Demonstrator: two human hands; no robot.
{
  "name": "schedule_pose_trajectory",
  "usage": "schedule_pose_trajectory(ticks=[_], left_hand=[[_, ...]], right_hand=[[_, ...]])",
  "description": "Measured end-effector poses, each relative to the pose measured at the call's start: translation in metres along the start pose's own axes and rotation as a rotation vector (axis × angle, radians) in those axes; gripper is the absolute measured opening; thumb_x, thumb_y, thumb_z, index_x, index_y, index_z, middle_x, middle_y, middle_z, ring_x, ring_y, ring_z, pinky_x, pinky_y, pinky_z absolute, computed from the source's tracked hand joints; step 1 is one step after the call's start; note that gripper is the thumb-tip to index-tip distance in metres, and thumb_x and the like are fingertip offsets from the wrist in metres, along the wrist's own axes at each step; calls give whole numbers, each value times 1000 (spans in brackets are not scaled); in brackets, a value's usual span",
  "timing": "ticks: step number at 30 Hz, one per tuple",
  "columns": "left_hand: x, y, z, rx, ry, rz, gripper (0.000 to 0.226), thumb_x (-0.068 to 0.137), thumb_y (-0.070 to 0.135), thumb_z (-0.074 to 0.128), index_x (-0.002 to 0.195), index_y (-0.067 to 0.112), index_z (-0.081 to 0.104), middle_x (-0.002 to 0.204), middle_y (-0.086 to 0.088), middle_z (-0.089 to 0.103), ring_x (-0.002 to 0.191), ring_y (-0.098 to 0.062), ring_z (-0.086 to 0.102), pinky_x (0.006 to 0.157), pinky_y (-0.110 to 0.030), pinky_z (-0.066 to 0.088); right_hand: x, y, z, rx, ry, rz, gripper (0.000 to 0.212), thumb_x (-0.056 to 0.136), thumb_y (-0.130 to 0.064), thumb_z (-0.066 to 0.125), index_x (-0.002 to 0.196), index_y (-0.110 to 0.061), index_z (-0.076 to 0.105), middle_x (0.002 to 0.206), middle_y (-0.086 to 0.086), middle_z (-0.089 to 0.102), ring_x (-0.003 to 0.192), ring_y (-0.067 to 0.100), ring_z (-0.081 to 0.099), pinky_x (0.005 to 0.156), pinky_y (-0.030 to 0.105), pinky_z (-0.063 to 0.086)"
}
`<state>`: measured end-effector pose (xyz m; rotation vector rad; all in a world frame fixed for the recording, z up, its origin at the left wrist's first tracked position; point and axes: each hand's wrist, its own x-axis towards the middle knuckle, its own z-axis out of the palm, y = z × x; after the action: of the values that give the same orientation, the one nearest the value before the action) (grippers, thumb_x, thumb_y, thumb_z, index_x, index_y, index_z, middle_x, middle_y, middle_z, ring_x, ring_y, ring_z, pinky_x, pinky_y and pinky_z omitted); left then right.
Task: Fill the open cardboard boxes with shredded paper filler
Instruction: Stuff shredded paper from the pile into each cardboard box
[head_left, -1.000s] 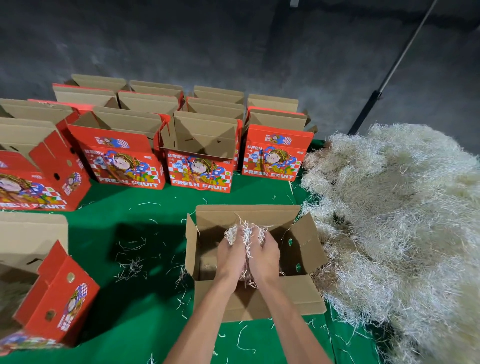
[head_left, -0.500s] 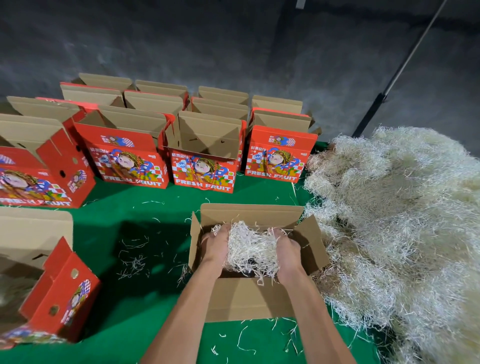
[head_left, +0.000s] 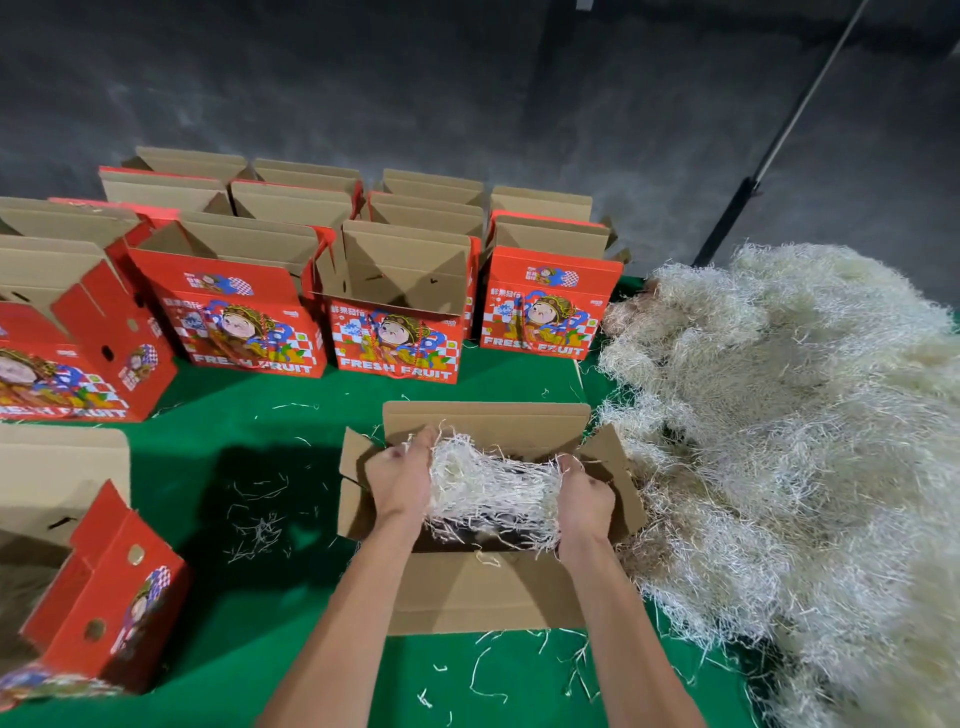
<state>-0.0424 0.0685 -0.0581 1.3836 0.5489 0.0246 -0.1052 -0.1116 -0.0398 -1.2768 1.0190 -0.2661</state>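
Gripping opposite ends of a wad of shredded paper filler (head_left: 488, 486), the two hands hold it stretched inside the open cardboard box (head_left: 485, 592) at the middle of the green bench (head_left: 249, 613). The left hand (head_left: 400, 480) has its fingers curled round the left end of the wad, near the box's left flap; the right hand (head_left: 584, 499) clutches the right end beside the right flap. Strands run taut between them, and the wad sits above the dark inside of the box, whose four flaps stand open with the near flap lying flat toward the person.

Just to the right of this box, touching its right flap, a large heap of shredded filler (head_left: 789, 447) spreads along the bench's right side. Loose strands (head_left: 257, 525) lie scattered on the green cover left of the box, and a few more (head_left: 519, 670) in front of it.

Beyond, rows of red "FRESH FRUIT" boxes stand open: one (head_left: 244, 322) at left of centre, one (head_left: 397, 332) straight behind the work box, one (head_left: 545, 312) to the right near the heap. More red boxes sit at the far left (head_left: 67, 364), and another (head_left: 104, 608) stands at the near left corner. A dark pole (head_left: 748, 192) leans against the grey wall behind.
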Motion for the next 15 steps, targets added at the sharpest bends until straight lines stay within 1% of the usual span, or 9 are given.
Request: schedule_pose_trajectory(ticks=[3, 5, 7, 9, 10, 12, 13, 14, 15], left_hand=[[10, 6, -6, 67, -70, 4, 37, 81, 36, 81, 80, 2, 65, 64, 0, 58, 59, -13, 46, 55, -24, 36], [15, 10, -9, 111, -107, 1, 40, 79, 39, 82, 78, 3, 64, 54, 4, 52, 51, -11, 41, 52, -26, 35], [15, 13, -10, 153, -133, -10, 38, 78, 41, 82, 76, 8, 62, 48, 7, 45, 39, -7, 32, 49, -27, 32], [14, 14, -12, 165, -140, -13, 39, 77, 42, 82, 74, 10, 60, 45, 7, 41, 35, -7, 26, 44, -25, 29], [13, 14, -12, 166, -138, -14, 39, 77, 42, 82, 73, 10, 60, 42, 9, 37, 35, -7, 25, 40, -24, 28], [13, 14, -12, 148, -129, -12, 37, 78, 40, 82, 79, 7, 66, 39, 12, 38, 36, -8, 26, 36, -21, 30], [11, 14, -12, 124, -116, -16, 32, 79, 37, 82, 82, 8, 70, 39, 13, 41, 38, -8, 28, 38, -19, 32], [9, 15, -10, 94, -97, -26, 27, 79, 35, 82, 83, 11, 71, 41, 13, 45, 41, -8, 32, 43, -20, 35], [6, 17, -9, 52, -71, -40, 24, 79, 33, 83, 82, 13, 70, 47, 13, 51, 47, -9, 40, 49, -22, 38]], right_hand=[[0, 7, -8, -40, -44, 51, 27, 94, -36, 65, 84, -10, 63, 53, -4, 54, 55, 15, 45, 64, 32, 41], [0, 17, -10, -58, -80, 83, 30, 94, -40, 63, 91, -10, 63, 55, -6, 53, 62, 15, 47, 83, 35, 44], [-2, 19, -11, -40, -98, 111, 38, 95, -43, 59, 105, -7, 62, 73, -2, 60, 77, 19, 55, 99, 42, 40], [-2, 15, -12, -43, -91, 133, 44, 96, -42, 56, 119, -4, 59, 103, 7, 68, 101, 29, 62, 107, 48, 40], [-2, 12, -12, -33, -81, 147, 46, 96, -40, 54, 127, -6, 55, 116, 9, 66, 110, 32, 59, 109, 49, 39], [-3, 9, -11, 8, -84, 167, 40, 97, -38, 51, 132, -19, 49, 118, 1, 60, 107, 25, 53, 107, 46, 35], [-4, 8, -11, 22, -89, 174, 41, 97, -38, 49, 134, -22, 47, 119, -1, 57, 106, 21, 49, 107, 46, 33], [-5, 6, -11, 42, -91, 186, 47, 97, -39, 48, 140, -21, 44, 123, -1, 54, 111, 21, 46, 110, 48, 30], [-6, 4, -12, 68, -96, 209, 55, 96, -41, 47, 146, -19, 39, 132, 2, 51, 122, 24, 43, 114, 51, 26]])
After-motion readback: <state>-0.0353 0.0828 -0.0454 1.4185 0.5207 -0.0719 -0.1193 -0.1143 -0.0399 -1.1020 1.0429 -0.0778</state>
